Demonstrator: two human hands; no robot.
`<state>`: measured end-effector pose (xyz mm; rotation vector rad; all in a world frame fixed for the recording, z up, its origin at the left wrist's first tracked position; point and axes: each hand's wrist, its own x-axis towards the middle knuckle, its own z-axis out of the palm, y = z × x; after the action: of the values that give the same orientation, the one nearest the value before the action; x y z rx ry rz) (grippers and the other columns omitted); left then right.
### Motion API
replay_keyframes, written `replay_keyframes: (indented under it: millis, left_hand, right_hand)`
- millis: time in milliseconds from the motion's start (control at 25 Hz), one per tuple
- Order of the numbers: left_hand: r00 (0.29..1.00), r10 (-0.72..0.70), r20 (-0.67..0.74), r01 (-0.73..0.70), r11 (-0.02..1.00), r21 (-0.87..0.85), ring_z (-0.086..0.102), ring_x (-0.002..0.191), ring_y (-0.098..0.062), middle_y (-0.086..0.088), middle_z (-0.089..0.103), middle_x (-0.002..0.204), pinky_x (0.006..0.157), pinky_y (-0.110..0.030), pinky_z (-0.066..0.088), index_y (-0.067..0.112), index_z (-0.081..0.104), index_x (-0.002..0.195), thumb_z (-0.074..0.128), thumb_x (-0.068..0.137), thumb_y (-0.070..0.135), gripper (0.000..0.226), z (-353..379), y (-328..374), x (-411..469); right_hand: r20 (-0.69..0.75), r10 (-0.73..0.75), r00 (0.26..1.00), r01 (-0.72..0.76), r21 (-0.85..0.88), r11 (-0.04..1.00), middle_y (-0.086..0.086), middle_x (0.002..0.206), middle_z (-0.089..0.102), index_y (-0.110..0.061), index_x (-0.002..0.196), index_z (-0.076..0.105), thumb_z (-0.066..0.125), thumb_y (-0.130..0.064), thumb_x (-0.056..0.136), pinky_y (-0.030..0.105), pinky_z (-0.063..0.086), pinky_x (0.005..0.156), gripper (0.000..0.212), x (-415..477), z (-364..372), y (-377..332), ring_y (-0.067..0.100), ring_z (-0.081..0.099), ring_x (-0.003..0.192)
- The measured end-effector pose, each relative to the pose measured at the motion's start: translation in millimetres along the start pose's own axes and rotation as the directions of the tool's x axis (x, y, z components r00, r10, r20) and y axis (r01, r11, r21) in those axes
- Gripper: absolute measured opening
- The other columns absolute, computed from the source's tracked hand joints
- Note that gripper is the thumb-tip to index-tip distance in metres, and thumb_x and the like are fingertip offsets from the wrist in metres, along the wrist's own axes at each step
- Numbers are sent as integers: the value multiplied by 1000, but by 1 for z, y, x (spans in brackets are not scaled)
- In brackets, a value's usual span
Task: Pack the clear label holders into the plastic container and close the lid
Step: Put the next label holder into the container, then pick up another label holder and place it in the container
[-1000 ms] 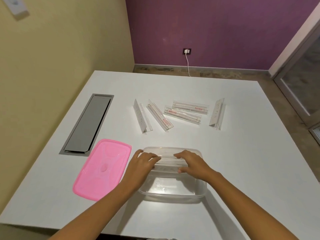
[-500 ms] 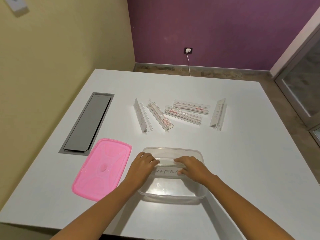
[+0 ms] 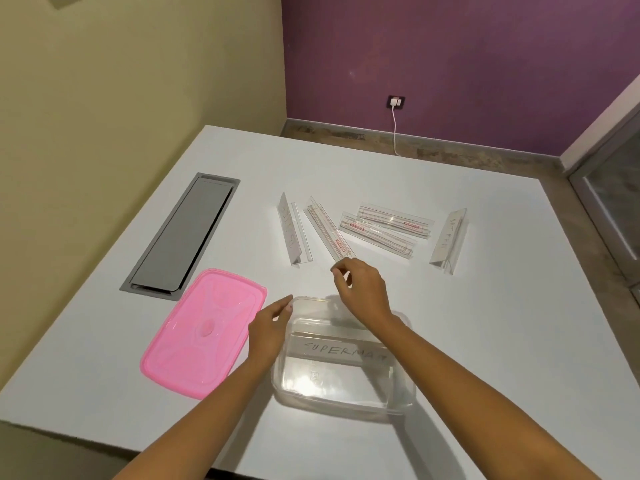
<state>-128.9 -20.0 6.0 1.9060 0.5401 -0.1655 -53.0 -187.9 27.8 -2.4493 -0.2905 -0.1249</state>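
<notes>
While the clear plastic container (image 3: 343, 362) sits open on the white table (image 3: 485, 323) near its front edge, one label holder (image 3: 337, 353) already lies inside it, flat across the middle, with handwritten capitals reading something like "SUPERMAN". From the head view, the left hand (image 3: 268, 327) rests at the container's left rim, fingers loosely extended and pointing away from the person, gripping nothing that I can see; whether it actually touches the rim I cannot tell. The right hand (image 3: 360, 289) is out over the table just beyond the container's far edge, its thumb and forefinger drawn together near the near end of the second label holder (image 3: 327, 230), the slanted one with a small red tag. Whether the fingertips have closed on that end or only hover beside it is not clear.

Five holders remain loose on the table beyond the container. Leftmost is a tented one with writing (image 3: 289, 233), then the slanted one at the right hand, then two lying flat and overlapping, a nearer one (image 3: 377, 233) and a farther one (image 3: 396, 220), both with red print. Well to the right stands another tented holder (image 3: 448, 240) with handwriting.

The pink lid (image 3: 204, 330) lies flat on the table, just to the left of the container, beside the left wrist. Farther left, a grey metal hatch (image 3: 183, 233) is set into the tabletop.
</notes>
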Motion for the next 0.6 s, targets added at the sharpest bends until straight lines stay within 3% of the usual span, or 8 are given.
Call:
replay_keyframes:
  millis: [160,280,440,600]
  left_hand:
    - [997,-67,41,69,996,-54,58,114,-18,-1,65,125,106,-41,41,22,64,120,55,93,26,29,-5,2,5]
    - [996,-78,54,83,991,-101,59,111,-13,4,67,118,107,-39,41,24,66,117,58,92,26,27,-8,1,4]
    - [993,-103,55,110,983,-148,60,102,-7,14,68,105,103,-33,43,27,68,113,59,91,25,24,-9,2,6]
    - [993,-104,62,111,985,-135,59,103,-6,14,67,108,99,-28,43,28,68,114,58,91,25,26,-10,1,8]
  right_hand:
    - [184,96,978,-90,-39,995,7,101,69,-10,107,62,53,-20,91,38,54,79,21,55,25,-7,25,63,94]
    - [304,142,942,-119,-93,989,13,112,66,-6,118,56,56,-22,91,40,51,85,32,85,49,-8,30,60,105]
    - [364,252,897,-235,-91,968,20,118,61,1,121,50,54,-25,93,39,48,85,39,114,76,-7,36,59,108]
    - [428,297,853,-277,-109,955,22,121,57,0,122,47,54,-30,93,40,48,86,42,128,93,3,38,58,108]
